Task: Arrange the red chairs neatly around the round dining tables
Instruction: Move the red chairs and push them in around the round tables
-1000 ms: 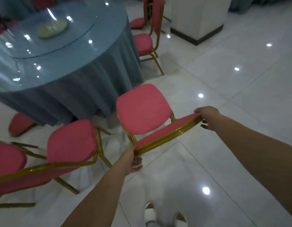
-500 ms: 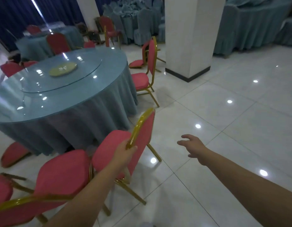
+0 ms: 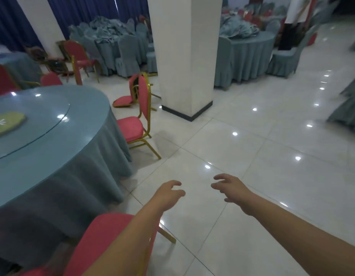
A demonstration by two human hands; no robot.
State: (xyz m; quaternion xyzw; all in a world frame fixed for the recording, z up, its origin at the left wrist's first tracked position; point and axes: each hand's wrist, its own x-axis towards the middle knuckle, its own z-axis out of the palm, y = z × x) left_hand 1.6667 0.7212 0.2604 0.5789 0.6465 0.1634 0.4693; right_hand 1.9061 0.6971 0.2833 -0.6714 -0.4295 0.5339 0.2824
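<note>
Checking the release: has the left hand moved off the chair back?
Yes: left hand let go, now forward of the chair, over the floor.

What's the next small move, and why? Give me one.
Probably step forward and reach for the chair that seems tipped beside the pillar. The left hand and right hand both hang open, holding nothing, and that chair lies away from the table, behind an upright chair already drawn up to it.

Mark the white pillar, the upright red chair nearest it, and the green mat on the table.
white pillar (image 3: 172, 56): head view, left face.
upright red chair (image 3: 130, 128): head view, seat cushion.
green mat (image 3: 7, 123): head view, its middle.
</note>
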